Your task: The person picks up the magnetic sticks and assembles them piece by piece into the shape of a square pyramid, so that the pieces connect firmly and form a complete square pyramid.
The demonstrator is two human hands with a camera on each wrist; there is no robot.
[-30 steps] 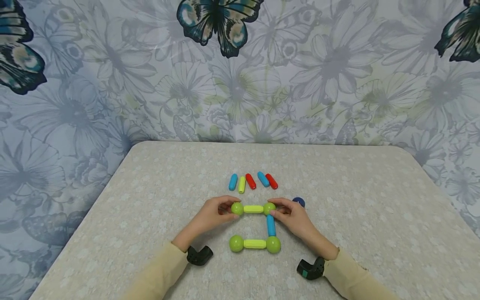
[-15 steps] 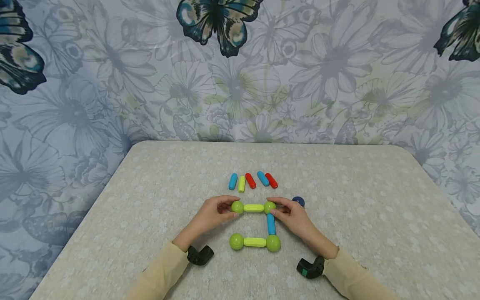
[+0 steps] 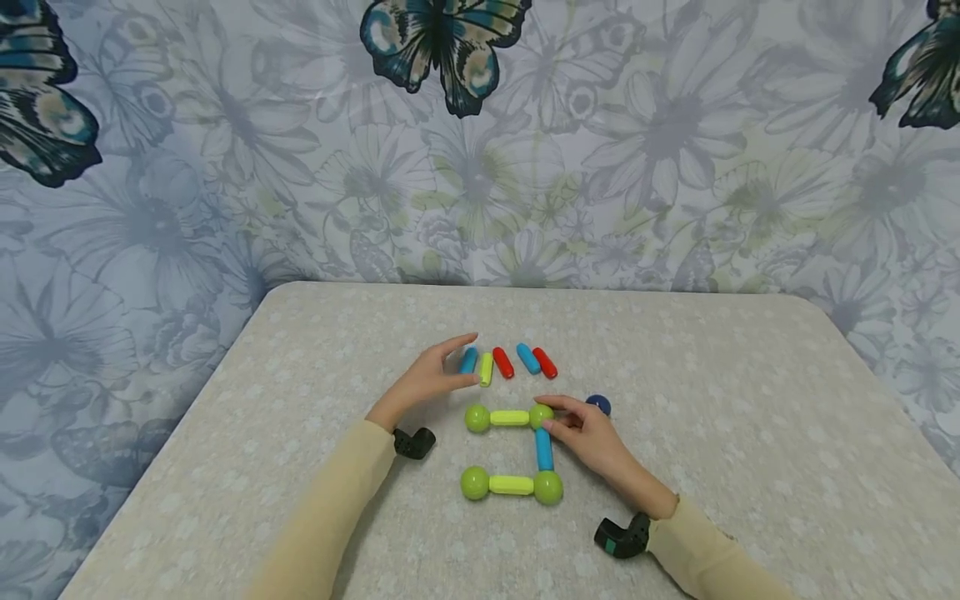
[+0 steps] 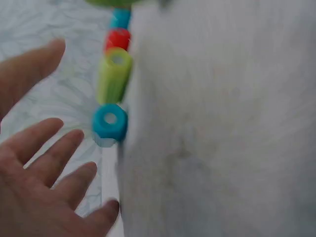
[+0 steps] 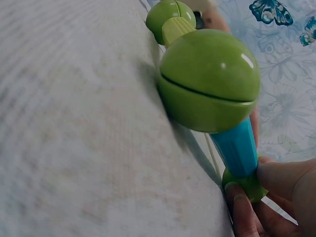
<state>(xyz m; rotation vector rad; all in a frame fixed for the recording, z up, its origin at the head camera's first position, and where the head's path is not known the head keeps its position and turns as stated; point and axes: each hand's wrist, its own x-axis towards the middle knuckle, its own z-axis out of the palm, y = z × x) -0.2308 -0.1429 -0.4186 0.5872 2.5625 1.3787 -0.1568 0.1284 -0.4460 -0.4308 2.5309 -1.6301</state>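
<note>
The person's right hand (image 3: pixel 588 431) pinches in its fingers the far-right glossy green ball (image 3: pixel 541 416) of a three-sided ball-and-rod frame (image 3: pixel 544 452) lying on the beige patterned counter (image 3: pixel 750 400). Beyond the frame, the left hand (image 3: pixel 424 379) has its fingers spread around a short light-blue rod (image 3: pixel 468 361); contact is unclear.

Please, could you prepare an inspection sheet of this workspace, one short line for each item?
Surface: pale patterned tabletop.
Job's things: four green balls joined by two yellow-green rods and one blue rod; beyond them, five loose rods.
Clutter: dark blue round piece beside the right hand.
Grippers: left hand, fingers apart, at the leftmost blue rod, no grip seen; right hand pinches the far right green ball.
Cables: nothing seen.
Surroundings: floral wall with butterfly figures; black devices on both wrists.
</note>
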